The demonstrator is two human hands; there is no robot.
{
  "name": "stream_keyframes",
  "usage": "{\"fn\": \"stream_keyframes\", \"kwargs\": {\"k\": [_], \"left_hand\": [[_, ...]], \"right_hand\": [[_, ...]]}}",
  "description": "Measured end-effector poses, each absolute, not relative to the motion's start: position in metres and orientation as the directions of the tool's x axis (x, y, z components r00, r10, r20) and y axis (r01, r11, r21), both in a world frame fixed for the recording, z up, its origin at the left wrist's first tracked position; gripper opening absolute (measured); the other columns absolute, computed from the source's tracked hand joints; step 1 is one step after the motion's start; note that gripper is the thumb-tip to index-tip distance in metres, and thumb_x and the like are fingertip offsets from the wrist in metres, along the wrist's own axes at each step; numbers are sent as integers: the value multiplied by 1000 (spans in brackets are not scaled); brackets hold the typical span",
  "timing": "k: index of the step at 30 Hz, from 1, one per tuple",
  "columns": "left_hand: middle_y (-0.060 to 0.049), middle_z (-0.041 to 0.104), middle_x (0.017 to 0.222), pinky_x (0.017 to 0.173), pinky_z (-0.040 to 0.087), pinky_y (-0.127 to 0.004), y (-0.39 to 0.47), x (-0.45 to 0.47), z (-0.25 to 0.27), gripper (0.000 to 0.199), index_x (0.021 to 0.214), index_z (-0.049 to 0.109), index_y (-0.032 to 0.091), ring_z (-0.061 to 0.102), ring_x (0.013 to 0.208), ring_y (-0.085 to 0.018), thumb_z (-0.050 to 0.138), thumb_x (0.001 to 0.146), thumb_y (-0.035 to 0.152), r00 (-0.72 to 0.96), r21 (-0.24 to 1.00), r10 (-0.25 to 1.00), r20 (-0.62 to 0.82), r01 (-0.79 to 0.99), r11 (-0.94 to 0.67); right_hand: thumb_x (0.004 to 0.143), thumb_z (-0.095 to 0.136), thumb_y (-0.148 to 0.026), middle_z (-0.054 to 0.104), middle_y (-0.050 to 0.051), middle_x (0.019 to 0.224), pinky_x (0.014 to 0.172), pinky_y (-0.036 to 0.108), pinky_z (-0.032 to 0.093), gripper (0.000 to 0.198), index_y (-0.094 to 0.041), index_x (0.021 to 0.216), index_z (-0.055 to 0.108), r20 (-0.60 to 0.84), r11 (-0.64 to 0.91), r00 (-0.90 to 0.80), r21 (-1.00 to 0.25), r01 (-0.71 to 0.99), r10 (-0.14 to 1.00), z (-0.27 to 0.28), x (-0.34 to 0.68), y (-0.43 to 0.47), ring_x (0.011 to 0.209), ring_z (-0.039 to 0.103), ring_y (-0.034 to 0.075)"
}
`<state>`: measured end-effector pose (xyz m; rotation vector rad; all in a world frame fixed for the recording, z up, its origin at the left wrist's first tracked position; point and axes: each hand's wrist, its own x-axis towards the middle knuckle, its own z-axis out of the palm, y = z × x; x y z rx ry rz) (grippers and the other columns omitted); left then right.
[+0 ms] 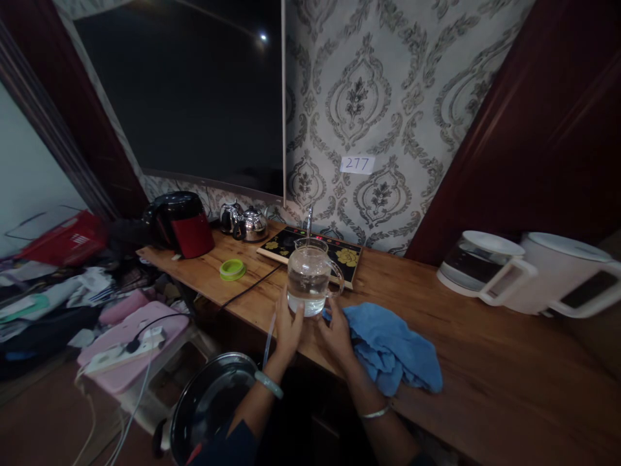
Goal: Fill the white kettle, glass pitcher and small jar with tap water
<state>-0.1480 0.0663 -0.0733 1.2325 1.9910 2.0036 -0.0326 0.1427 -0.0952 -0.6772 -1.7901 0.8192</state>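
Observation:
A clear glass teapot (307, 278), partly filled with clear liquid, is between my two hands near the front edge of the wooden table. My left hand (290, 329) is closed around its lower left side. From the other side, my right hand (334, 325) grips the lower right, below the glass handle. Behind the pot lies a black tea stove panel (347, 257) with gold flowers and a thin metal spout (309, 223). A crumpled blue cloth (392, 346) rests right of my right hand. The pot's underside is hidden, so I cannot tell whether it touches the table.
A green lid (232, 269), shiny metal kettles (253, 224) and a red-black appliance (187, 226) stand left. White-handled jugs (480, 265) stand right. Below the edge are a dark pan (213, 401) and a pink stool (130, 362) with a power strip (126, 353). A cable crosses the table.

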Motion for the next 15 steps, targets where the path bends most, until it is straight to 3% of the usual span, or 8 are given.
{"fn": "stream_keyframes", "kwargs": {"k": [15], "left_hand": [[-18,48,154,120,34,-52,67,-149,-75,66,152,43,19,45,144,-32,54,96,52,-675,852,546,497,499,-158]], "right_hand": [[87,58,-28,66,12,137,101,49,56,56,-23,142,55,546,597,-326,-799,78,772,-97,-33,143,119,67,30]]}}
